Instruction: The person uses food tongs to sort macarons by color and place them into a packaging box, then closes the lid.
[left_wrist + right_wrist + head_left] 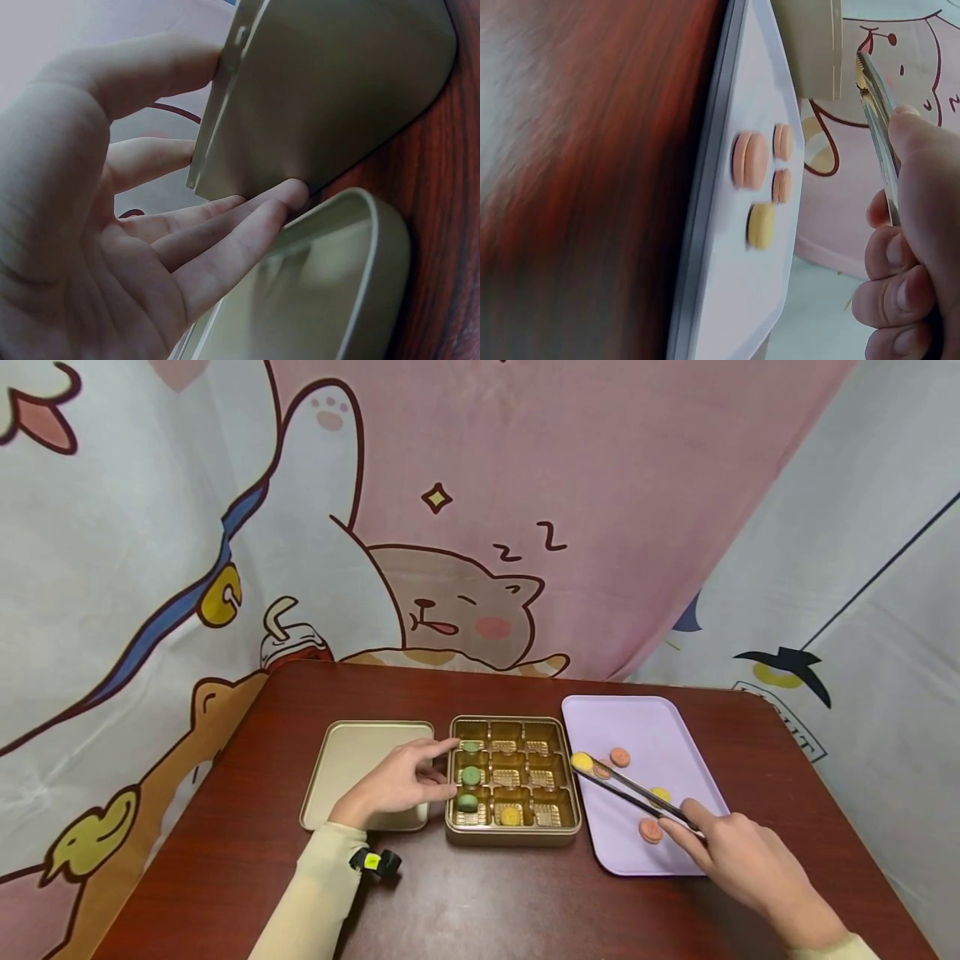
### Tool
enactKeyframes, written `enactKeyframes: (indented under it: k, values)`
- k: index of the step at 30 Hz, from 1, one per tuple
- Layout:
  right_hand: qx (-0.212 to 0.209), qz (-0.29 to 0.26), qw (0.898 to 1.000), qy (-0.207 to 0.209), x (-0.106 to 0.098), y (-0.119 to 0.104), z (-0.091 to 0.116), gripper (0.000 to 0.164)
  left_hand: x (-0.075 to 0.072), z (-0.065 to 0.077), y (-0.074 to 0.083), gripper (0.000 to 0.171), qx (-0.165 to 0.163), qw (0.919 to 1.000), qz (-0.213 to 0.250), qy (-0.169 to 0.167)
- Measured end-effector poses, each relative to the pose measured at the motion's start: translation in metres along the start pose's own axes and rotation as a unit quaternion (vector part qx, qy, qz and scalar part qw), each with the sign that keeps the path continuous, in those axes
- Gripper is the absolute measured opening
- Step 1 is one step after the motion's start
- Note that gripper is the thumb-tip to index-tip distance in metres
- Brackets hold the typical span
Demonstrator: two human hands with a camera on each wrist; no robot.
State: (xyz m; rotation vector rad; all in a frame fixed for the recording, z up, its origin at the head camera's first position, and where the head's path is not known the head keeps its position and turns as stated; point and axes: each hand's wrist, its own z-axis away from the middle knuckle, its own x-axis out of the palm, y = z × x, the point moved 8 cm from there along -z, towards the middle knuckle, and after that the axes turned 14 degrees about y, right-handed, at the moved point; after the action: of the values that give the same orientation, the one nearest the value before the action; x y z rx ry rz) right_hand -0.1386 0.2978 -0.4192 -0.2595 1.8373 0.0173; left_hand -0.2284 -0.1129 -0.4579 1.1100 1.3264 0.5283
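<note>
My right hand [757,864] grips metal tongs [637,792], whose tips pinch a yellow macaron [582,762] above the left edge of the lilac tray [622,853]. In the right wrist view the tongs [881,124] point up, away from the tray. Beside the tray stands a gold tin [513,837] with a divided insert. Three green macarons [470,775] fill its left column, and another yellow macaron [511,816] sits in the front middle compartment. My left hand [401,777] touches the tin's left side, thumb and fingers extended at its rim.
On the tray lie three orange macarons [651,830] and one yellow macaron [660,796]. The tin's lid [360,760] lies left of the tin, partly under my left hand. A patterned cloth [600,485] hangs behind the dark red wooden table [480,902].
</note>
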Motion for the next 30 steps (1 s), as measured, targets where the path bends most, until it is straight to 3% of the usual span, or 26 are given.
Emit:
enactKeyframes:
  k: [7, 19, 30]
  values:
    - [-0.046, -0.027, 0.998, 0.045, -0.001, -0.024, -0.012, 0.027, 0.0, 0.0, 0.0, 0.08, 0.002, 1.0, 0.0, 0.0]
    - [-0.133, -0.025, 0.984, 0.12, 0.002, -0.058, -0.027, 0.04, 0.0, 0.0, 0.0, 0.08, 0.001, 1.0, -0.006, -0.002]
    - [-0.153, -0.025, 0.981, 0.114, 0.007, -0.076, -0.035, 0.038, 0.0, -0.001, -0.001, 0.08, 0.001, 0.9999, -0.012, -0.002]
